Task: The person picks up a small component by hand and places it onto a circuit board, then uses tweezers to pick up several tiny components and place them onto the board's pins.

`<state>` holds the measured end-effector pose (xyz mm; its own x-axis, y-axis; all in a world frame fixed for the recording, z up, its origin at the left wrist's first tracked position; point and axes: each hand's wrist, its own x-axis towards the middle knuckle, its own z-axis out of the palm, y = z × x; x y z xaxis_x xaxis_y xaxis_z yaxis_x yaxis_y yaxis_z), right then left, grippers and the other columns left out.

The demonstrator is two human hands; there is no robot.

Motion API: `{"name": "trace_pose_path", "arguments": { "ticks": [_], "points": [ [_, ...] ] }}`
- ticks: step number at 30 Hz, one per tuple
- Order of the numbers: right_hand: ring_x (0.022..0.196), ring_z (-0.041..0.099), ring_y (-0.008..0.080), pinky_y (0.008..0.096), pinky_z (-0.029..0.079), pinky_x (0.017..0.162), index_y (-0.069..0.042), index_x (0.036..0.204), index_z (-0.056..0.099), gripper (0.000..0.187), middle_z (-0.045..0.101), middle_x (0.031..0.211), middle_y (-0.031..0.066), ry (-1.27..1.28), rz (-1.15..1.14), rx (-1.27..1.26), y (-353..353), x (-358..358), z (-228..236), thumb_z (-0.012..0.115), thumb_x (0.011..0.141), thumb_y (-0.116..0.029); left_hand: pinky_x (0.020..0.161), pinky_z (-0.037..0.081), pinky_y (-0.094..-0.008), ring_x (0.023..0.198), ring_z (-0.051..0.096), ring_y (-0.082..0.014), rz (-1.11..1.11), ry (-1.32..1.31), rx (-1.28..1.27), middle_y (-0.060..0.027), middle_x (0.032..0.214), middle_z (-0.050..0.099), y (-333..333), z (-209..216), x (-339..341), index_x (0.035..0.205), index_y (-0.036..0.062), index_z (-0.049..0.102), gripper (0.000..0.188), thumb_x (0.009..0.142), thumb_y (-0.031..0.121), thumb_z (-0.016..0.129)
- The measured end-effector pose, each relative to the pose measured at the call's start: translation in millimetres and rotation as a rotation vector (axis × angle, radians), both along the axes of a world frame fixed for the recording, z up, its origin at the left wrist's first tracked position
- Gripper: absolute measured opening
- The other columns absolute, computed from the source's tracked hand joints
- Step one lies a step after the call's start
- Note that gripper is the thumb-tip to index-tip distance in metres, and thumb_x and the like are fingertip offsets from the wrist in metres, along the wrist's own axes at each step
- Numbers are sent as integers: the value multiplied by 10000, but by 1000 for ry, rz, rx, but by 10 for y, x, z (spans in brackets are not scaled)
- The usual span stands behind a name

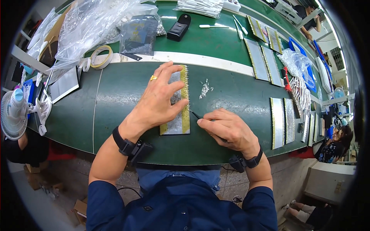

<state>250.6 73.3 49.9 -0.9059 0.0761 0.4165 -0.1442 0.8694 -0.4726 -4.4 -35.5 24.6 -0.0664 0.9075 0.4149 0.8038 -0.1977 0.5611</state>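
Observation:
A flat grey panel (175, 128) with yellow side strips lies upright before me on the green table, a row of small pins along its right edge. My left hand (156, 98) rests over it with fingers spread, the thumb and fingertips near the pinned edge; it covers much of the panel's middle. In my right hand (231, 129) is a thin, dark pair of tweezers (197, 115), pinched between thumb and fingers. Their tip is at the pins, just below the left thumb. Small whitish scraps (205, 89) lie in a loose pile right of the panel.
Similar panels (277, 123) lie at the right, with more (254, 57) farther back. A tape roll (101, 57), a black case (179, 27) and plastic bags (92, 23) occupy the back left. A small fan (14, 111) stands at far left. Other people sit nearby.

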Motion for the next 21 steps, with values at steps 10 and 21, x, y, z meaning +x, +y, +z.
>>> {"name": "trace_pose_path", "arguments": {
  "ticks": [10,21],
  "points": [
    [929,750,312,426,602,827,-8,1189,754,328,773,1016,123,3,17,-8,6,-4,-10,823,872,33,1239,434,-583,1528,449,-505,-7,6,-27,-246,1543,561,-6,-25,7,1106,-4,767,364,810,144,920],
    [942,754,318,430,605,841,-6,1195,752,332,778,1031,127,-15,16,-20,5,-9,-31,826,873,33,1241,428,-581,1559,418,-496,-25,12,-61,-220,1576,548,-9,-82,49,1078,5,754,374,800,168,943]
  ]
}}
